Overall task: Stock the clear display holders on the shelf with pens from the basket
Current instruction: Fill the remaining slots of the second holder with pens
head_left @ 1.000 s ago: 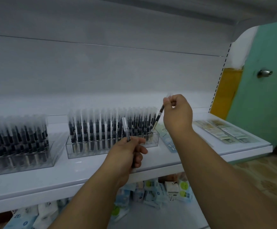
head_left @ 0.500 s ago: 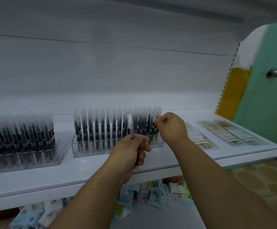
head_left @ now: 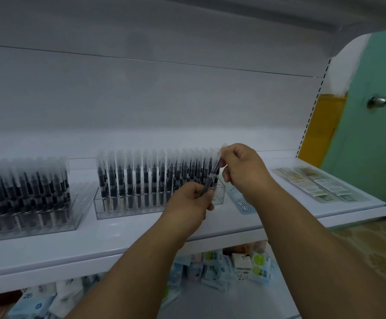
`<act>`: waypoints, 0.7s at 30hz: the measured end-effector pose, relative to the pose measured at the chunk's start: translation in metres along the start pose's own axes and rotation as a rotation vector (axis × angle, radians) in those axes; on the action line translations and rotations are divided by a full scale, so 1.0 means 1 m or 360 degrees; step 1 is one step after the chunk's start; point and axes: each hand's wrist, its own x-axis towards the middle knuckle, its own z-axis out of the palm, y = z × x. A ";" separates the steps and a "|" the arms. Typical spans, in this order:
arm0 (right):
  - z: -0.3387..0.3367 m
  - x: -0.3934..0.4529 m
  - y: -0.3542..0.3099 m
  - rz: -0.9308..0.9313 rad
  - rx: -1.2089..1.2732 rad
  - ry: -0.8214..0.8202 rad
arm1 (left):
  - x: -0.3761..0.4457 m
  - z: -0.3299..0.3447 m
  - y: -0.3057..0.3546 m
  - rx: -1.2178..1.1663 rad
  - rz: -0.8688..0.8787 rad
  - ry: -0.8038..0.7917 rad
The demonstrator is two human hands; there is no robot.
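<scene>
1. The left hand (head_left: 193,200) is gripping the lower end of a pen (head_left: 211,178).
2. The right hand (head_left: 242,168) is pinching that pen's upper end.
3. The clear holder (head_left: 123,204), packed with pens, is sitting just behind both hands.

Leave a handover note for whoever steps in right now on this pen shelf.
Left hand: shut on the lower end of a black pen with a clear cap.
Right hand: pinching that pen's cap end.
Middle clear plastic holder: rows look full except near its right end.
Left clear holder: looks full.
Left to do: seat this pen at the right end. Basket not in view.
</scene>
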 end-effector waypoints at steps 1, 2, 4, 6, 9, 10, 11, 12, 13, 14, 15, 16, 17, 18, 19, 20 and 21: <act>-0.001 0.003 0.001 -0.0003 -0.0013 0.0086 | 0.001 -0.001 -0.002 0.0031 0.0016 0.0076; -0.002 0.005 0.002 -0.0032 -0.0048 0.0175 | 0.002 -0.002 -0.004 0.0065 0.0027 0.0157; -0.007 0.009 0.005 -0.0130 -0.0191 0.0340 | 0.003 -0.004 -0.009 0.0077 0.0034 0.0284; -0.011 0.013 0.007 -0.0230 -0.0342 0.0455 | 0.003 -0.006 -0.010 0.0035 0.0037 0.0328; -0.011 0.016 0.009 -0.0365 -0.0525 0.0525 | 0.002 -0.007 -0.009 0.0023 0.0050 0.0323; -0.010 0.017 0.011 -0.0399 -0.0565 0.0521 | 0.001 -0.007 -0.008 0.0025 0.0053 0.0322; -0.008 0.017 0.014 -0.0424 -0.0587 0.0494 | 0.001 -0.007 -0.008 0.0021 0.0052 0.0320; -0.006 0.018 0.017 -0.0431 -0.0603 0.0453 | 0.000 -0.007 -0.009 0.0016 0.0049 0.0315; -0.004 0.019 0.021 -0.0424 -0.0616 0.0407 | -0.002 -0.007 -0.009 0.0014 0.0048 0.0308; -0.003 0.019 0.024 -0.0416 -0.0625 0.0366 | -0.003 -0.008 -0.009 0.0016 0.0045 0.0302; -0.002 0.020 0.026 -0.0417 -0.0628 0.0343 | -0.004 -0.010 -0.009 0.0018 0.0040 0.0301; -0.002 0.020 0.028 -0.0428 -0.0624 0.0348 | -0.005 -0.012 -0.009 0.0025 0.0034 0.0300; -0.002 0.020 0.028 -0.0443 -0.0611 0.0377 | -0.005 -0.014 -0.009 0.0035 0.0028 0.0303; -0.003 0.021 0.027 -0.0459 -0.0594 0.0421 | -0.006 -0.016 -0.009 0.0040 0.0025 0.0307; -0.005 0.022 0.025 -0.0474 -0.0578 0.0464 | -0.007 -0.017 -0.009 0.0045 0.0023 0.0312; -0.006 0.022 0.024 -0.0482 -0.0564 0.0497 | -0.007 -0.018 -0.009 0.0051 0.0021 0.0315; -0.007 0.023 0.023 -0.0485 -0.0545 0.0514 | -0.008 -0.019 -0.010 0.0058 0.0019 0.0321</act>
